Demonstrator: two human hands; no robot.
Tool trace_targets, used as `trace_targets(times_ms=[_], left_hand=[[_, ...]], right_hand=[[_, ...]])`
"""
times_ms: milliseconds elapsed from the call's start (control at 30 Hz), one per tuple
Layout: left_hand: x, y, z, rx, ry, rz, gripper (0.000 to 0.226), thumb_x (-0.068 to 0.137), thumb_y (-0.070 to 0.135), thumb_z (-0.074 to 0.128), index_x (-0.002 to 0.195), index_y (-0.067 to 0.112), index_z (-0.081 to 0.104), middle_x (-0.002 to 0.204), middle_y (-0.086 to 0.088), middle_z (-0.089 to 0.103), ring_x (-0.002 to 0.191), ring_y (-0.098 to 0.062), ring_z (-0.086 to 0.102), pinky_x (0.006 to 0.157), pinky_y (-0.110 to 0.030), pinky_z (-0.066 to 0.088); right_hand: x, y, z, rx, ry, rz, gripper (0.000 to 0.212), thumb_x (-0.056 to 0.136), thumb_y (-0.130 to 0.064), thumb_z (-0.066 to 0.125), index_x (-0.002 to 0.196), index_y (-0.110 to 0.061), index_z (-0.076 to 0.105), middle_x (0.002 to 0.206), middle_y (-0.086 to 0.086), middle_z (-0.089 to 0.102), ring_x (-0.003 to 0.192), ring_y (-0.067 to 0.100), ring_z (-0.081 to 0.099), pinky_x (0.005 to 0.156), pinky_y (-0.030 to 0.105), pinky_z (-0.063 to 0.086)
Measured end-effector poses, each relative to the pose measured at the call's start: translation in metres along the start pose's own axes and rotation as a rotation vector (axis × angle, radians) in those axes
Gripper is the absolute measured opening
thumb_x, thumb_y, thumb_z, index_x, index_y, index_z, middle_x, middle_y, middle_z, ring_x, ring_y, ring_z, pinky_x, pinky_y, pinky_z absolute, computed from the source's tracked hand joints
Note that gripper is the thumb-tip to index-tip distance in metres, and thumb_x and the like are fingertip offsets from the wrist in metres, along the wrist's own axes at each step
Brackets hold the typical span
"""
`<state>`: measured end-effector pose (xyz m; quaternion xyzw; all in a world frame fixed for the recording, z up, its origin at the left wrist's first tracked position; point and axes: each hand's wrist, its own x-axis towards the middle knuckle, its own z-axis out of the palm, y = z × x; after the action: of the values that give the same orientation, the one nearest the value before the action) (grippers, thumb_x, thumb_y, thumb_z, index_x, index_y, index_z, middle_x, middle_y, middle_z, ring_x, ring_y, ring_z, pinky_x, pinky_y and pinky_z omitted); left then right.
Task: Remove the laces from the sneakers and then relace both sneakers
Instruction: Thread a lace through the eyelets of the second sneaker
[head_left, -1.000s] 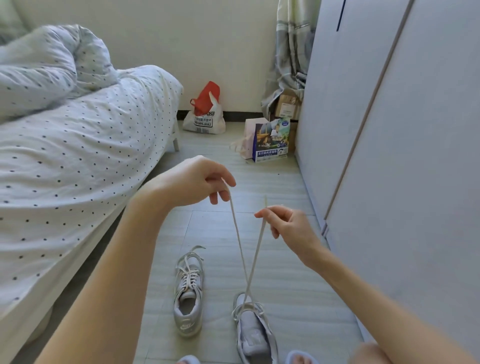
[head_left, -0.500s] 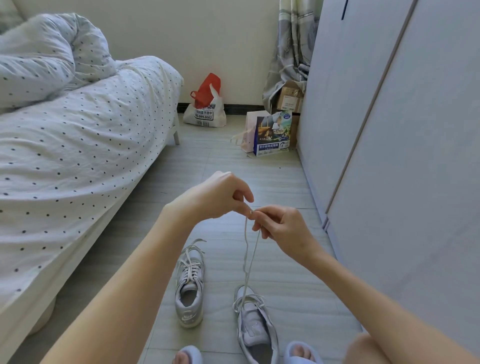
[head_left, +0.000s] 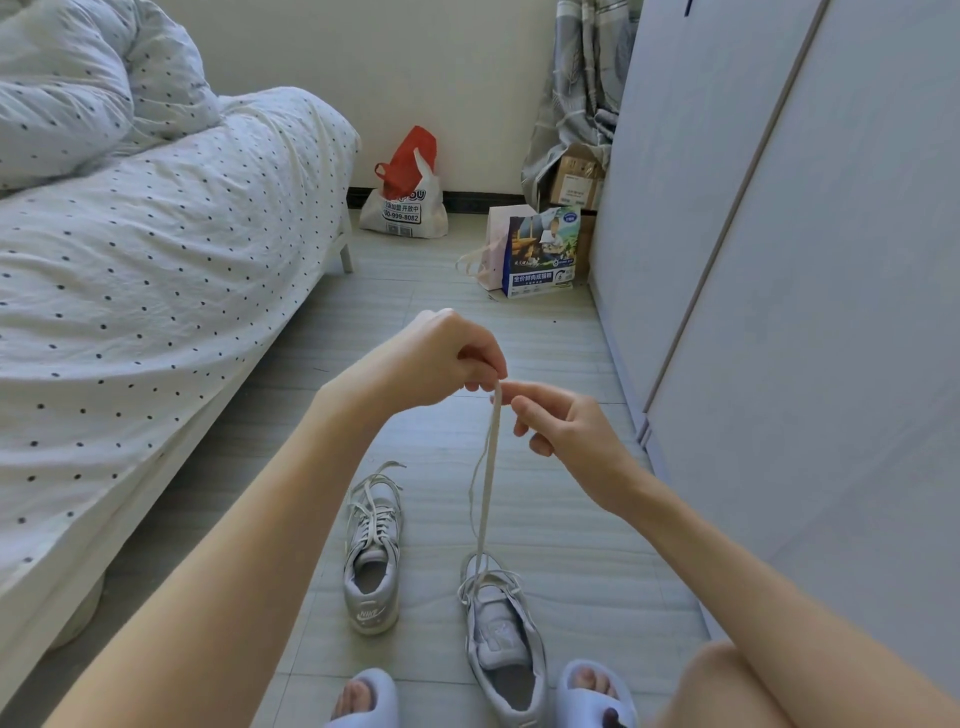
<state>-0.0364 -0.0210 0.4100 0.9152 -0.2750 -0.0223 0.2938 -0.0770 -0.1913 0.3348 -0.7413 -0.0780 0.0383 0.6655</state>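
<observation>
My left hand and right hand, apart a second ago, met mid-frame, both pinching the lace ends together above the lower-centre sneaker: ends evened, relacing barely begun.

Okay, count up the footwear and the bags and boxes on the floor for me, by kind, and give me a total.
Sneakers: 2, left sneaker, right sneaker
Slippers: 2, left slipper, right slipper
Bags: 2, plastic bag, paper bag
Boxes: 2, printed box, cardboard box
Total: 8
</observation>
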Motion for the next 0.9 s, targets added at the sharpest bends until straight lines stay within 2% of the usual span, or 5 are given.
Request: trace_targets(times_ms=[133,433,533,767,900], left_hand=[[0.0,0.003,0.001,-0.021,0.0,0.004,0.019,0.085,0.004,0.062,0.077,0.021,0.065,0.064,0.014,0.062,0.056,0.011,0.056,0.057,-0.003,0.043],[-0.002,-0.002,0.001,0.099,-0.014,-0.045,0.015,0.092,0.01,0.054,0.082,0.02,0.059,0.071,0.011,0.062,0.069,-0.007,0.058,0.059,-0.018,0.046],[-0.004,-0.004,-0.001,0.152,-0.033,-0.056,0.014,0.092,0.014,0.056,0.082,0.023,0.06,0.071,0.012,0.058,0.067,-0.001,0.053,0.055,-0.012,0.036],[-0.003,0.004,-0.001,-0.002,0.074,0.005,0.014,0.088,0.006,0.059,0.081,0.018,0.064,0.068,0.013,0.062,0.06,0.009,0.056,0.061,-0.003,0.042],[-0.004,0.008,0.001,-0.014,0.078,0.028,0.016,0.088,0.005,0.058,0.08,0.018,0.062,0.068,0.013,0.061,0.06,0.014,0.054,0.061,-0.002,0.041]], right_hand=[[0.001,-0.001,0.002,0.032,-0.057,0.023,0.021,0.095,-0.017,0.052,0.106,-0.024,0.069,0.106,0.0,0.07,0.071,0.002,0.05,0.06,0.017,0.039],[0.005,0.003,0.005,0.079,-0.002,0.011,0.005,0.088,-0.011,0.063,0.086,-0.007,0.066,0.077,0.004,0.07,0.061,0.008,0.058,0.052,0.019,0.041],[0.004,0.004,0.005,0.072,0.01,0.017,0.004,0.087,-0.007,0.063,0.084,-0.007,0.065,0.071,0.002,0.069,0.058,0.008,0.06,0.051,0.018,0.042],[0.005,0.004,0.009,-0.063,-0.015,-0.041,0.008,0.088,-0.011,0.063,0.089,-0.016,0.07,0.057,-0.015,0.061,0.056,-0.004,0.052,0.056,0.01,0.041],[0.008,0.006,0.009,-0.158,-0.008,-0.062,0.008,0.087,-0.015,0.065,0.084,-0.02,0.07,0.06,-0.014,0.06,0.059,-0.005,0.054,0.061,0.008,0.042]])
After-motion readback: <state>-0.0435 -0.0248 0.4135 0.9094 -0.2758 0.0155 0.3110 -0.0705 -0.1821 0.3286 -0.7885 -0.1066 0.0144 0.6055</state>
